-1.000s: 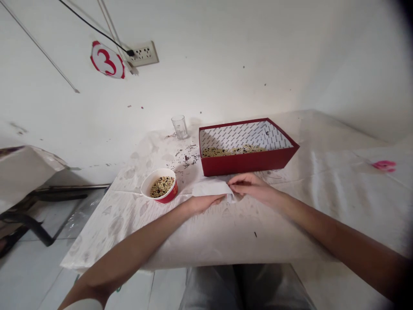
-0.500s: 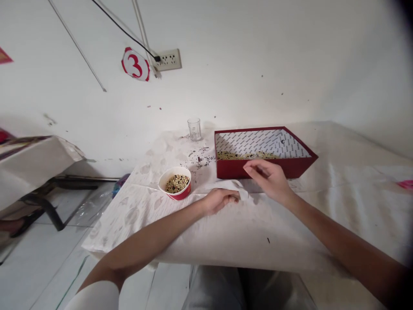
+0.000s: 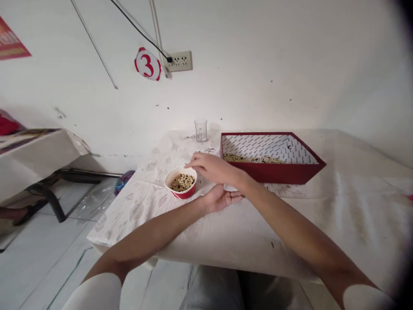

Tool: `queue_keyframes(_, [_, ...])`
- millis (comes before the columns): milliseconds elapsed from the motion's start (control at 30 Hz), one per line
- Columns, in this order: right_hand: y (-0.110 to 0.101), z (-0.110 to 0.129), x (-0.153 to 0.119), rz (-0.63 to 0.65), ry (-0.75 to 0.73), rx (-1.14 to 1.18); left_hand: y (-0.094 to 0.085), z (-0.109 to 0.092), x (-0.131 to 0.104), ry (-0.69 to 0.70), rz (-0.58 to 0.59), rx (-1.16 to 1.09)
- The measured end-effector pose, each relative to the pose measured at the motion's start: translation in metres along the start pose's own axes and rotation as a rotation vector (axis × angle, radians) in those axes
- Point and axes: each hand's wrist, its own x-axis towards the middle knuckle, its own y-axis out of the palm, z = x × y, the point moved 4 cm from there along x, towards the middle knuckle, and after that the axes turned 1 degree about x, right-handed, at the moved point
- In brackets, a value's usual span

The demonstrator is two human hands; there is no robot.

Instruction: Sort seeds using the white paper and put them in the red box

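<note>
A white paper bowl with a red base [image 3: 180, 193] stands at the left of the table and holds mixed pale and dark beans [image 3: 182, 182]. My right hand [image 3: 214, 167] reaches across to the bowl's right rim, back of the hand up, fingertips drawn together over the edge. Anything between those fingertips is too small to make out. Below and in front of it, my left hand [image 3: 221, 199] rests palm up near the table, its fingers loosely stretched out. To the right sits a dark red box [image 3: 277, 172] with a patterned white lining and more mixed beans inside.
Behind the bowl, a clear glass [image 3: 200, 130] stands near the wall. Dark bits lie scattered on the pale tablecloth [image 3: 138, 211]. A power socket [image 3: 180, 61] with a black plug is on the wall. Another table [image 3: 38, 148] stands at the far left.
My right hand has moved left from in front of the red box to the bowl's rim. My left hand has turned palm up. The view has shifted slightly left.
</note>
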Motion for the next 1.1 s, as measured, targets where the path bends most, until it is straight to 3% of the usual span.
queue_keyframes(100, [-0.052, -0.024, -0.017, -0.176, 0.08, -0.053, -0.001, 0.003, 0.001, -0.062, -0.033, 0.012])
queue_keyframes(200, [-0.097, -0.069, -0.041, -0.2, 0.282, -0.163, 0.002, 0.002, -0.004, 0.003, -0.114, -0.01])
queue_keyframes(267, [-0.109, -0.105, -0.058, -0.055, 0.512, -0.233, 0.008, 0.002, -0.007, 0.016, -0.087, 0.012])
queue_keyframes(333, [-0.107, -0.136, -0.074, 0.194, 0.742, -0.273, 0.012, 0.003, -0.009, 0.018, -0.066, 0.049])
queue_keyframes(433, [-0.096, -0.16, -0.086, 0.398, 0.903, -0.269, 0.013, 0.003, -0.011, -0.014, -0.068, 0.067])
queue_keyframes(567, [-0.087, -0.167, -0.086, 0.443, 0.925, -0.216, 0.015, 0.0, -0.012, -0.065, -0.019, 0.064])
queue_keyframes(733, [-0.084, -0.168, -0.089, 0.479, 0.927, -0.186, 0.021, -0.005, -0.015, -0.007, 0.007, 0.081])
queue_keyframes(1100, [-0.09, -0.151, -0.082, 0.355, 0.918, -0.251, 0.011, 0.002, -0.009, 0.099, -0.097, 0.035])
